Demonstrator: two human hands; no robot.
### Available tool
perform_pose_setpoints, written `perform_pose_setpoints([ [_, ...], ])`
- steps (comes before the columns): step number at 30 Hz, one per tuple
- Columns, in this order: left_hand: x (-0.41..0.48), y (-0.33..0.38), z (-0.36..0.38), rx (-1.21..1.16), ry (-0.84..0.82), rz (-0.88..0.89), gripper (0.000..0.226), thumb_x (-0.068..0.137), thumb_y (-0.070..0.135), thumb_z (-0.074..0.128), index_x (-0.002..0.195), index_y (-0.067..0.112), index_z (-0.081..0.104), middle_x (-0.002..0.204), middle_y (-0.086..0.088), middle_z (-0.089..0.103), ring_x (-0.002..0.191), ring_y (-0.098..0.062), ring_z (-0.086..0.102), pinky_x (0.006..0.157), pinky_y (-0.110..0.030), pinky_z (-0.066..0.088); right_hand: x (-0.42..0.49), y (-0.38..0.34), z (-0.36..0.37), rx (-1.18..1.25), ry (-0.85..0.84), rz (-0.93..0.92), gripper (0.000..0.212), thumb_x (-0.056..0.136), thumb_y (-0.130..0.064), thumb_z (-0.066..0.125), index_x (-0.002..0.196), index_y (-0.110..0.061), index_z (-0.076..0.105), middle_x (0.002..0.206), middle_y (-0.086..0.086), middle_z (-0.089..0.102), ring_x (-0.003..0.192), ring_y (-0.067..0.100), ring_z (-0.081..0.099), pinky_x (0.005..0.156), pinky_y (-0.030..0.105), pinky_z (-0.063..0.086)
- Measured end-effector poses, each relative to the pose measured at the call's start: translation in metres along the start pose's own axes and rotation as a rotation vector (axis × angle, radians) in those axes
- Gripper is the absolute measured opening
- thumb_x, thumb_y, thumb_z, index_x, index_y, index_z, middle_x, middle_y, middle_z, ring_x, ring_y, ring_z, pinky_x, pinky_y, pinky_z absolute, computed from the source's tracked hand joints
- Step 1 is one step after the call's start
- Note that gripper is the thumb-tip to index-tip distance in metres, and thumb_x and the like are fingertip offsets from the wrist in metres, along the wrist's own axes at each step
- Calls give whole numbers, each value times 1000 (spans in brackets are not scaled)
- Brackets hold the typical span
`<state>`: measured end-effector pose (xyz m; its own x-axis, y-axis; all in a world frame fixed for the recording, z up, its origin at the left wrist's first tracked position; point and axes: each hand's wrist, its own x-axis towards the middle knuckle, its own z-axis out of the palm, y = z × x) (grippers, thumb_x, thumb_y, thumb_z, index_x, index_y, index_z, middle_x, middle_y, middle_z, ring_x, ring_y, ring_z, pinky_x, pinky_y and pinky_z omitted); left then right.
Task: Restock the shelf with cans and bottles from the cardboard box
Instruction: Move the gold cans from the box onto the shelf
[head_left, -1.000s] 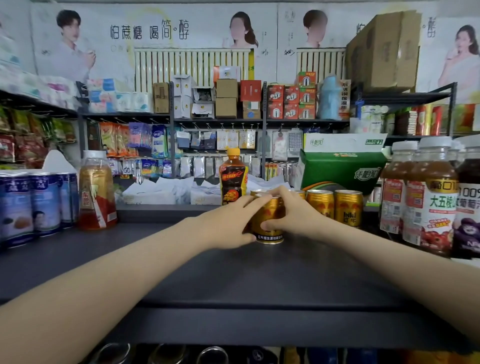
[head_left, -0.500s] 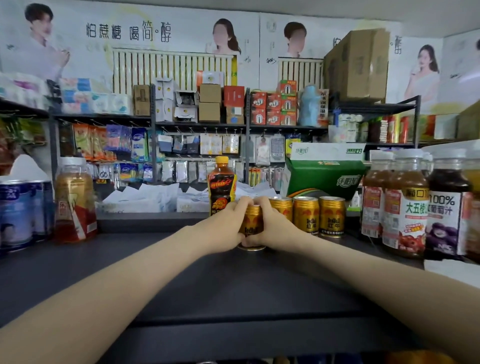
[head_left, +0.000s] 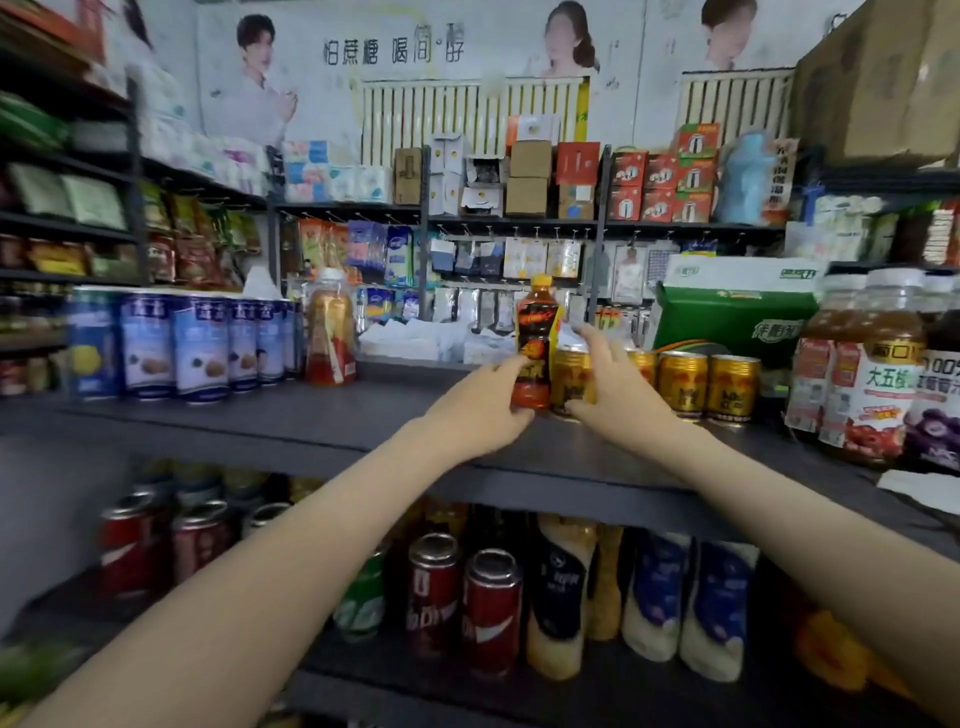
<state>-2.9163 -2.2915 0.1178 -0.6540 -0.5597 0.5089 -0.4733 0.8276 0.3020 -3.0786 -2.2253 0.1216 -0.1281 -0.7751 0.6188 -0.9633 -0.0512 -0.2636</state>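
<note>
A small shop, seen from the head camera: posters (head_left: 332, 67) cover the back wall above racks of packets and boxes. In front runs a dark grey shelf (head_left: 291, 421). On it, to the left, stand blue cans (head_left: 197, 343) and a tall amber bottle (head_left: 330, 327). To the right are a green carton (head_left: 732, 317) and big juice bottles (head_left: 872, 374).

Near the middle of the shelf, the left hand (head_left: 483, 410) closes finger and thumb on the lower part of a small bottle (head_left: 535, 338) with an orange cap, which stands upright. The view is blurred there, so the grip looks like a pinch rather than a full wrap. Just beside it, touching the bottle's right side, is a gold can (head_left: 569, 379). The right hand (head_left: 618, 384) holds this can, fingers spread over its top edge and thumb low on its front. More gold cans (head_left: 706, 387) line up to its right. Red cans (head_left: 488, 613) stand on the level below.
</note>
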Motion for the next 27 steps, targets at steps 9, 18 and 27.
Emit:
perform_pose_setpoints([
  [9,-262,-21,29,42,308,-353,43,91,11,51,133,5,46,127,-10,51,117,-23,48,93,-26,38,-169,-143,112,295,-231,-473,59,85,2,56,141,-9,39,140,5,43,129,20,41,104,21,31],
  [18,-548,-102,44,88,-52,-1171,50,94,23,49,140,10,34,138,-10,40,123,-28,47,97,-32,38,-317,-300,292,454,-957,-480,61,98,-19,50,150,-25,19,152,-6,24,122,16,47,72,15,41],
  [27,-711,-240,-9,117,-147,-1522,49,94,23,50,139,13,33,137,-10,41,122,-29,47,93,-36,41,-350,-468,442,444,-1172,-511,61,96,-15,49,150,-22,22,152,-1,27,129,23,42,95,34,45],
])
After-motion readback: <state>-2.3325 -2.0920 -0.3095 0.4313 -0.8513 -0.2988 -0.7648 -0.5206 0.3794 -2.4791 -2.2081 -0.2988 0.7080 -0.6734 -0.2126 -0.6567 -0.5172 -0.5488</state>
